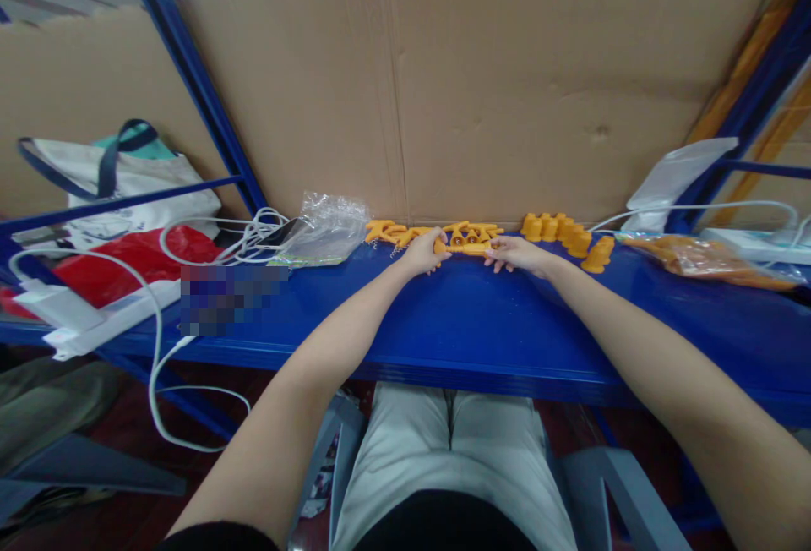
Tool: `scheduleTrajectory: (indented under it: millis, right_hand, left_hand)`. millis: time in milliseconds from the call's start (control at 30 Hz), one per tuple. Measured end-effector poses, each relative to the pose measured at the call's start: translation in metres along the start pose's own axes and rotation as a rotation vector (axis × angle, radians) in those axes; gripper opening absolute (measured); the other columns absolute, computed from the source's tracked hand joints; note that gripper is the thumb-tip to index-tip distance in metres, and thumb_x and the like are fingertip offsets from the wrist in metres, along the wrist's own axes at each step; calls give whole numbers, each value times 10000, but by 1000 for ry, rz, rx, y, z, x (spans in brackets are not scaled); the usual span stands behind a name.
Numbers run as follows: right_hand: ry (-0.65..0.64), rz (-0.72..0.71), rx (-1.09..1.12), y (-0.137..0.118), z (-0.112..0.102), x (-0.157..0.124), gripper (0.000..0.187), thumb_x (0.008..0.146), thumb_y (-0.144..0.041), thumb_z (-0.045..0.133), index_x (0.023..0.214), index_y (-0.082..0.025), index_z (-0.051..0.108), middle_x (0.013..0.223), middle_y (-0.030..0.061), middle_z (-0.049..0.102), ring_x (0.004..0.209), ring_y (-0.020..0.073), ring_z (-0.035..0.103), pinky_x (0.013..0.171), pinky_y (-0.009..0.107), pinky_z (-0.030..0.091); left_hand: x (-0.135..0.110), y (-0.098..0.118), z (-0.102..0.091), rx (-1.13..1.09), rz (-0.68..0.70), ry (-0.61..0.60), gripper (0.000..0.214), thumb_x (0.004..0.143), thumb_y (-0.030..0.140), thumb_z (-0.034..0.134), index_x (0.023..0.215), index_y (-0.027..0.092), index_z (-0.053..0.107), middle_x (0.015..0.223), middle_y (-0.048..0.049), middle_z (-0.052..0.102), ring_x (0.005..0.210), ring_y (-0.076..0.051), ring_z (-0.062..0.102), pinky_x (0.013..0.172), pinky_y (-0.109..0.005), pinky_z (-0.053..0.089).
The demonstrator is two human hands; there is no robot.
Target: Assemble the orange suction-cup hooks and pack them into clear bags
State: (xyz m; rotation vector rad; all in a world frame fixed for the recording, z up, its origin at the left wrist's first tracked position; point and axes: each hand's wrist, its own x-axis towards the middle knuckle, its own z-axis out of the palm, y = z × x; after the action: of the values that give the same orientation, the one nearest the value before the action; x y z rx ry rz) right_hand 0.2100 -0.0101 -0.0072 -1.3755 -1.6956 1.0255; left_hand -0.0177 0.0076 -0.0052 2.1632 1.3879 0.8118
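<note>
Over the blue shelf, my left hand is closed around one end of an orange plastic part. The thumb and fingers of my right hand pinch its other end. What kind of part it is cannot be made out, and the fingers hide both ends. Directly behind it lie more orange plastic pieces, some with dark round spots. Beyond my left hand is a further group of orange pieces. To the right of my right hand, several knobbed orange pieces stand in a bent row.
A clear plastic bag and coiled white cables lie to the left. Farther left are a white power strip, a red bag and a cloth bag. An orange-filled packet lies right. Cardboard backs the blue shelf.
</note>
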Motion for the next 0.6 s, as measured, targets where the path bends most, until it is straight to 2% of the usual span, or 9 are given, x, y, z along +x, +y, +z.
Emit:
scheduleTrajectory:
  millis: [233, 367, 600]
  right_hand:
    - [13, 30, -18, -5, 2, -2, 16, 929, -154, 593, 915, -149, 599, 761, 62, 724, 509, 77, 599, 386, 145, 357]
    - [13, 45, 16, -4, 2, -1, 67, 948, -215, 585, 974, -156, 603, 756, 55, 717, 506, 81, 600, 377, 146, 352]
    - [-4, 61, 54, -7, 1, -5, 163, 948, -245, 587, 1083, -161, 619, 953, 99, 740, 550, 76, 621, 373, 144, 347]
  left_hand:
    - [0, -1, -1, 5, 1, 3, 241, 876, 155, 668, 1032, 203, 491, 575, 99, 503, 438, -81, 558, 413, -143, 428]
    - [-2, 1, -2, -19, 8, 4, 223, 888, 143, 650, 1021, 203, 481, 546, 112, 476, 425, -75, 546, 406, -131, 413]
    - [-4, 8, -4, -83, 8, -10, 205, 901, 125, 631, 1008, 196, 470, 532, 119, 478, 409, -56, 528, 425, -120, 395]
